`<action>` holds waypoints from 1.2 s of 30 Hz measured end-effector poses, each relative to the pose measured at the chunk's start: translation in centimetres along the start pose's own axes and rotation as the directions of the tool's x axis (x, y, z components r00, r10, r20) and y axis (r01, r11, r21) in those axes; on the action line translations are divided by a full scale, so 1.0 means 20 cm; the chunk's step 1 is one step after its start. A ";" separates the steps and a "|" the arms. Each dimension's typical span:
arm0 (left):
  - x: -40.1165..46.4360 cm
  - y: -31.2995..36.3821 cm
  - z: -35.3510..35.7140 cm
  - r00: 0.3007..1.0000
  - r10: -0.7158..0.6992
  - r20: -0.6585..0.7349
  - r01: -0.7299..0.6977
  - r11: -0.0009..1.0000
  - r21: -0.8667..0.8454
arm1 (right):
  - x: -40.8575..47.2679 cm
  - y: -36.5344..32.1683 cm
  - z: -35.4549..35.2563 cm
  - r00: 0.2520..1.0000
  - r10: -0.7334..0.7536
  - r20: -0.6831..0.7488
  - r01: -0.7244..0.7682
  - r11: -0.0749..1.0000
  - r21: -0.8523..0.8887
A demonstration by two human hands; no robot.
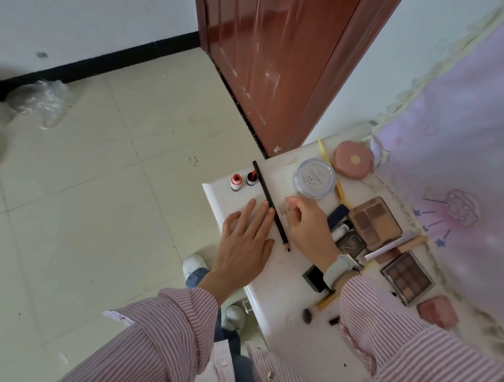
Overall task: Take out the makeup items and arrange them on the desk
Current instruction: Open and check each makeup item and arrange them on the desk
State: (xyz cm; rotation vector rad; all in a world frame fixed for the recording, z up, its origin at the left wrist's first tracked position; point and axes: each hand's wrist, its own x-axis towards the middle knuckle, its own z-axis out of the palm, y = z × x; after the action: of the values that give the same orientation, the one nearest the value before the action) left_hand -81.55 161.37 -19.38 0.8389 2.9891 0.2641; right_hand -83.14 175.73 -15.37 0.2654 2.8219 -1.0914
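Our left hand (246, 238) flat on table (292, 286), fingers straight, touching pencil (270, 205). Right hand (308, 224) beside pencil, fingers curled; grip unclear.

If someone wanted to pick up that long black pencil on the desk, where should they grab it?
Pinch the black pencil across its thin shaft near the middle, coming from above. It lies flat on the desk, with the left hand and right hand close on either side.
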 end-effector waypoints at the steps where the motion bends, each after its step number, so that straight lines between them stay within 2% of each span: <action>1: 0.00 0.00 0.00 1.000 -0.003 -0.001 0.003 1.000 0.003 | -0.01 0.00 -0.01 1.000 -0.005 0.000 0.005 1.000 0.015; 5: 0.00 0.00 0.00 1.000 0.001 -0.007 -0.001 1.000 0.008 | -0.02 0.00 -0.02 0.998 0.013 0.068 -0.020 0.994 0.110; 7: 0.00 0.00 0.00 1.000 0.000 -0.010 0.000 1.000 0.004 | -0.03 0.00 -0.02 0.998 -0.010 0.056 0.003 0.994 0.114; 9: 0.00 0.00 0.01 1.000 -0.003 -0.008 0.003 1.000 -0.004 | -0.03 0.00 -0.05 0.992 -0.099 -0.079 0.101 0.995 0.026; 11: 0.00 0.00 0.01 1.000 -0.007 0.000 0.007 1.000 -0.008 | 0.00 0.01 -0.11 0.940 -0.247 -0.236 0.216 0.965 -0.148; 12: -0.01 0.00 0.01 1.000 -0.009 0.003 0.009 1.000 -0.009 | 0.04 0.01 -0.13 0.918 -0.303 -0.257 0.241 0.938 -0.248; 13: -0.01 0.00 0.02 1.000 -0.011 0.005 0.011 1.000 -0.008 | 0.08 0.02 -0.16 0.926 -0.310 -0.218 0.226 0.913 -0.339; 15: -0.01 0.00 0.02 1.000 -0.014 0.009 0.014 1.000 -0.001 | 0.19 0.02 -0.21 0.979 -0.201 -0.022 0.162 0.846 -0.509; 18: -0.01 0.00 0.01 1.000 -0.015 0.017 0.015 1.000 -0.006 | 0.31 0.03 -0.24 0.971 -0.036 0.236 0.195 0.690 -0.697; 21: -0.01 0.00 0.02 1.000 -0.021 0.009 0.021 0.999 -0.029 | 0.37 0.03 -0.23 0.948 -0.013 0.317 0.259 0.607 -0.752; 23: -0.01 0.00 0.03 1.000 -0.022 -0.004 0.021 0.999 -0.041 | 0.37 0.03 -0.23 0.953 -0.062 0.296 0.268 0.631 -0.728; 25: -0.01 0.00 0.03 1.000 -0.022 -0.004 0.021 0.998 -0.052 | 0.35 0.03 -0.25 0.967 -0.146 0.210 0.246 0.759 -0.603; 27: -0.01 0.00 0.02 0.999 -0.031 0.009 0.031 0.997 -0.069 | 0.33 0.01 -0.28 0.980 -0.184 0.072 0.198 0.908 -0.369; 29: -0.01 0.00 0.00 0.999 -0.043 -0.003 0.043 0.993 -0.113 | 0.31 0.01 -0.32 0.993 -0.074 -0.091 0.073 0.997 -0.016; 30: -0.01 0.00 0.00 0.998 -0.054 -0.021 0.049 0.985 -0.165 | 0.28 0.00 -0.34 0.990 0.074 -0.120 -0.042 0.968 0.248; 31: -0.01 0.01 -0.01 0.996 -0.077 -0.045 0.064 0.968 -0.242 | 0.25 -0.01 -0.36 0.973 0.226 -0.048 -0.172 0.847 0.504; 32: -0.01 0.01 -0.02 0.991 -0.114 -0.063 0.087 0.939 -0.333 | 0.20 0.00 -0.37 0.945 0.318 0.082 -0.291 0.694 0.659; 34: 0.00 0.04 -0.06 0.971 -0.211 -0.112 0.125 0.849 -0.513 | 0.11 0.03 -0.37 0.882 0.358 0.306 -0.446 0.427 0.786; 36: 0.02 0.09 -0.10 0.942 -0.315 -0.111 0.149 0.695 -0.703 | 0.03 0.06 -0.34 0.834 0.358 0.420 -0.520 0.250 0.817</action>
State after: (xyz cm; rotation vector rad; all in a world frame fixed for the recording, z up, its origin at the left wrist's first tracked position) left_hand -81.06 162.69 -17.04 0.3416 2.7427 1.4327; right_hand -83.68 181.32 -11.20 0.9397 1.4452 -2.2265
